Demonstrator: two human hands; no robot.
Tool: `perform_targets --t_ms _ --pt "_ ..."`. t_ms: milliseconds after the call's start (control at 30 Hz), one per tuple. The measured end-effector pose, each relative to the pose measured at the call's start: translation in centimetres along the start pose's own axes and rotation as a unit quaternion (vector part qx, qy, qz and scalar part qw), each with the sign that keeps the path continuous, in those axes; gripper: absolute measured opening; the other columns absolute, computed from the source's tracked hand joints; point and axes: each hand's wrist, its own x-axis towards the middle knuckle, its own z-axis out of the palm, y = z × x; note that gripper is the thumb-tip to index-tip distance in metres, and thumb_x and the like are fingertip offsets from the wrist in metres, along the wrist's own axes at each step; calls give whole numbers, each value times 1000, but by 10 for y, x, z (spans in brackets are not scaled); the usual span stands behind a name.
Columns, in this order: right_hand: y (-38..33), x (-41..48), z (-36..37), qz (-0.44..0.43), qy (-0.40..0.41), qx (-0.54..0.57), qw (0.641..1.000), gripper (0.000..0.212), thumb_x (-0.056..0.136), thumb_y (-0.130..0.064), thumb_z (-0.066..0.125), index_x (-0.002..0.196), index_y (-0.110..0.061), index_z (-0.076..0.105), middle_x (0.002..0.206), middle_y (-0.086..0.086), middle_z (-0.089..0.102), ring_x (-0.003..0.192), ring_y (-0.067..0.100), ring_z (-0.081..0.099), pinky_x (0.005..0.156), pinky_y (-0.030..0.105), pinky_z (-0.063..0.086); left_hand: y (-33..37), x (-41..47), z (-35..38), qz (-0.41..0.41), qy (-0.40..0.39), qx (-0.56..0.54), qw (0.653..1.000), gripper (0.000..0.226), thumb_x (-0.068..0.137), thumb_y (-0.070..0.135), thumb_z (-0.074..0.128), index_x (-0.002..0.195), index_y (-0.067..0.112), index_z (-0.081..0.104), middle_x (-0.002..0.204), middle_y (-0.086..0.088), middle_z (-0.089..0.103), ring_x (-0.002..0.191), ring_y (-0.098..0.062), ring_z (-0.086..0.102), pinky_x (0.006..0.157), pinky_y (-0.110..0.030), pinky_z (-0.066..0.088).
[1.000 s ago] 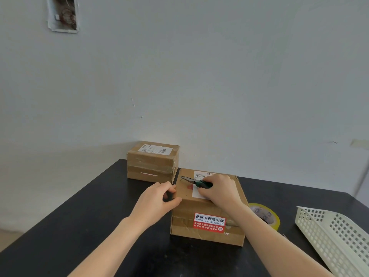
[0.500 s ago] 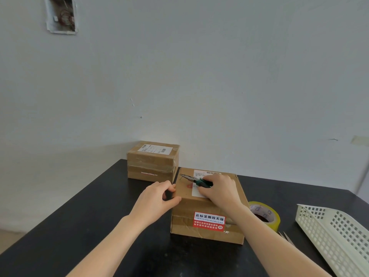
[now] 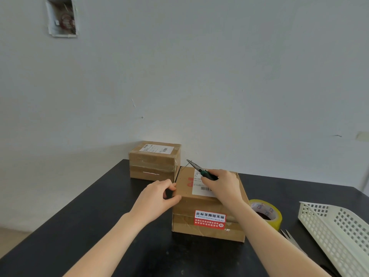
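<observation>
A taped cardboard box [image 3: 187, 206] with a white shipping label on top and a red sticker on its front stands on the black table [image 3: 79, 226]. My left hand [image 3: 157, 198] grips the box's near left top corner, thumb on the top edge. My right hand [image 3: 223, 186] rests on the box top and holds dark-handled scissors [image 3: 199, 169]. Their blades point up and to the left, past the box's far left corner.
A second taped cardboard box [image 3: 153, 160] stands behind, against the wall. A yellow tape roll [image 3: 267, 213] lies right of the near box. A white perforated plastic basket [image 3: 337, 234] sits at the right edge, with metal tips [image 3: 289, 236] beside it.
The scissor blades have lifted off the box top and now point upward past its far left corner. My left hand keeps its grip on the corner.
</observation>
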Motion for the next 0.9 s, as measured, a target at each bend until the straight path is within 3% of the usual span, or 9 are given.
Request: perform_targets --t_ms 400,533,733,900 --pt "0 1 -12 10 -23 42 999 22 92 -37 61 107 -25 71 78 -9 67 60 6 54 46 13 35 8 2 -8 8 -28 28 999 20 82 51 62 94 37 54 112 18 61 78 -5 58 68 -17 49" --pt "3 1 -16 25 -16 69 997 21 90 -36 63 100 -22 73 81 -1 71 64 13 57 57 25 47 10 6 -12 13 -41 44 998 21 82 51 62 94 35 56 110 16 62 88 -3 58 76 -18 50" --pt "13 -2 -36 21 -2 67 998 18 88 -30 64 88 -16 74 69 8 66 57 13 49 53 23 40 12 14 -14 8 -55 66 996 28 79 57 61 94 34 57 107 15 58 94 -4 56 80 -20 48" --pt "28 -6 -63 20 18 44 999 18 85 -29 65 83 -13 74 63 8 65 51 10 46 50 24 36 30 17 -6 33 -15 46 998 25 81 58 59 88 34 56 112 19 56 102 -2 51 77 -17 40"
